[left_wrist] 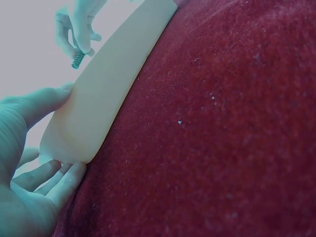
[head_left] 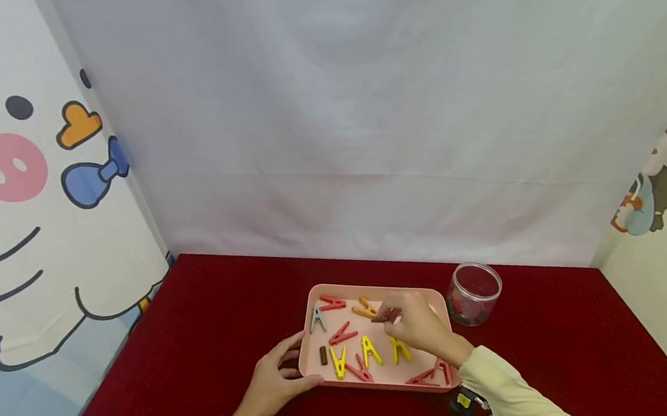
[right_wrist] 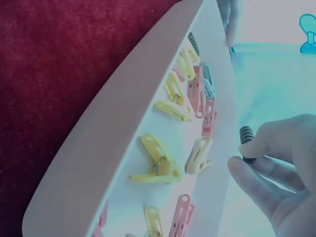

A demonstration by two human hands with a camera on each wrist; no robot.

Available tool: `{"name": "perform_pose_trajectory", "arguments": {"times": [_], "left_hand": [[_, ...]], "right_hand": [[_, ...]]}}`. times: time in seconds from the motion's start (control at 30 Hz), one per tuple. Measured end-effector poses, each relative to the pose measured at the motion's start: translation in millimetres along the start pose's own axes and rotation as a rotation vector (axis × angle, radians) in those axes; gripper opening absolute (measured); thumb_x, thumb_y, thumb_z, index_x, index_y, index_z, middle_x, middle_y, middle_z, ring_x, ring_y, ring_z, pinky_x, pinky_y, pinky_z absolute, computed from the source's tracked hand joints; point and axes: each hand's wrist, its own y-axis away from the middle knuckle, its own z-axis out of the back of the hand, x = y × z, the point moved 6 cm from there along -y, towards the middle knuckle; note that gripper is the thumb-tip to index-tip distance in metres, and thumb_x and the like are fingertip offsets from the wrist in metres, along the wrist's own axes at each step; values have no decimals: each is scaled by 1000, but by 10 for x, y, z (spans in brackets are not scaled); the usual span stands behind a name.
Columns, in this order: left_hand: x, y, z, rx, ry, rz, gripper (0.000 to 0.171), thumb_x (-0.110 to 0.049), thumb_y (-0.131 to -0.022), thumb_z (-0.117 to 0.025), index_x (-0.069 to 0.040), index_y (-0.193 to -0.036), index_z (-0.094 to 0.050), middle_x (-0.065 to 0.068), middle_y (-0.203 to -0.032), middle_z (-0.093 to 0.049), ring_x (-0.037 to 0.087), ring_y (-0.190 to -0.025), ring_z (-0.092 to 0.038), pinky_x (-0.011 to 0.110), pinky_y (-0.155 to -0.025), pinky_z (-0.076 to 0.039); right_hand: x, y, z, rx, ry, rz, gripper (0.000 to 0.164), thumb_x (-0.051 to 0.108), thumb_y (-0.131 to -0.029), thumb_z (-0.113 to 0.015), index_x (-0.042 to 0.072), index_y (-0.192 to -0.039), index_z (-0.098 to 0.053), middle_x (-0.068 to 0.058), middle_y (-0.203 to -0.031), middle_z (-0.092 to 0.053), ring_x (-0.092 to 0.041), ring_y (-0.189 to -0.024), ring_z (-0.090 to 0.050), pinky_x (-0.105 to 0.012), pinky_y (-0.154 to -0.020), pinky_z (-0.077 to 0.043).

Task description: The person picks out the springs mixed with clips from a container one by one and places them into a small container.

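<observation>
A pink tray (head_left: 349,383) lies on the table with several clothespins in it: red, yellow, orange and one grey-blue clothespin (head_left: 317,319). My left hand (head_left: 278,377) grips the tray's near left corner, thumb on the rim and fingers against the outer side. Above the tray's far right part, my right hand (head_left: 413,319) pinches a dark brown ribbed spring (right_wrist: 247,138) between thumb and fingers. A second brown spring (head_left: 323,355) lies inside the tray near the left hand. Part of the tray floor is hidden by the right hand and forearm.
A clear round jar (head_left: 474,294) with red and dark pieces at its bottom stands behind the tray on the right. A small black and yellow object (head_left: 463,400) sits by the near right corner, partly under the sleeve. Dark red cloth (head_left: 219,316) covers the table.
</observation>
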Motion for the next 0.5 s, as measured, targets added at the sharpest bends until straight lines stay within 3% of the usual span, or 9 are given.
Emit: {"name": "perform_pose_trajectory", "arguments": {"times": [0.23, 0.37, 0.5], "left_hand": [[-239, 87, 22, 13, 31, 9, 76, -24, -64, -78, -15, -130, -42, 14, -124, -45, 29, -103, -50, 30, -73, -49], [-284, 111, 27, 10, 18, 13, 76, -25, -65, -78, -14, -130, -41, 14, -125, -45, 29, -103, -50, 32, -74, -49], [-291, 111, 32, 6, 4, 15, 75, -25, -65, -78, -13, -130, -42, 14, -125, -45, 29, -103, -49, 32, -74, -48]], "right_hand": [[-7, 51, 108, -76, 76, 60, 19, 0, -64, -64, 18, -71, -67, 8, -71, -63, -7, -63, -56, -26, -54, -47], [-7, 75, 172, -110, 112, 73, 19, 2, -63, -66, 18, -72, -67, 10, -69, -62, -5, -61, -55, -27, -52, -46], [-2, 93, 219, -79, 80, 38, 19, 1, -66, -67, 18, -75, -67, 9, -72, -62, -4, -64, -55, -24, -53, -45]]}}
